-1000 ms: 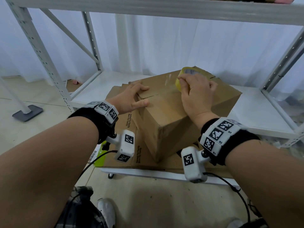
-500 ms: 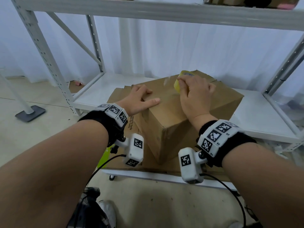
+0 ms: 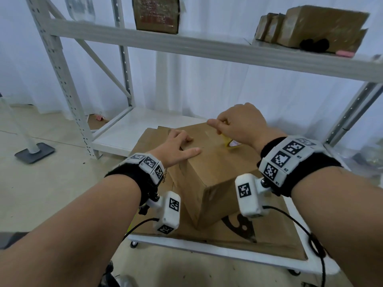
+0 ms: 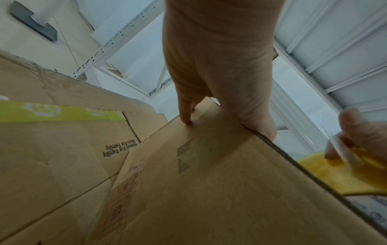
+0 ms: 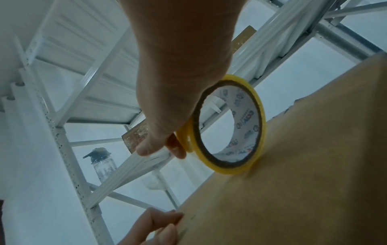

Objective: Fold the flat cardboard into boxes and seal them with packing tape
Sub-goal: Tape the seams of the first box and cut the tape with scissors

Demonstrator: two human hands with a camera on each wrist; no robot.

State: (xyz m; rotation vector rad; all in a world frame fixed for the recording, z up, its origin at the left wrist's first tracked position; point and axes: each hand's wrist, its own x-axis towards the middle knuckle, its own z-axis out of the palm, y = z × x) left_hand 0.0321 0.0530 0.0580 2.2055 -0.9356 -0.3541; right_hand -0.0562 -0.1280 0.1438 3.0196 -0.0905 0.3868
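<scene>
Pressing box flaps, left hand flat, grip empty; right hand pinching tape roll; "Named For Family" on flat cardboard.

This looks like a storeroom or small packing area. A white metal rack with perforated uprights and diagonal braces fills the view from 10 to 2 o'clock; its upper shelf carries worn cardboard boxes at 1 o'clock and a brown packet at 12. Flattened cardboard sheets are stacked on a low white wheeled platform at 6 o'clock. White curtains hang behind the rack, and the floor is pale and bare.
</scene>
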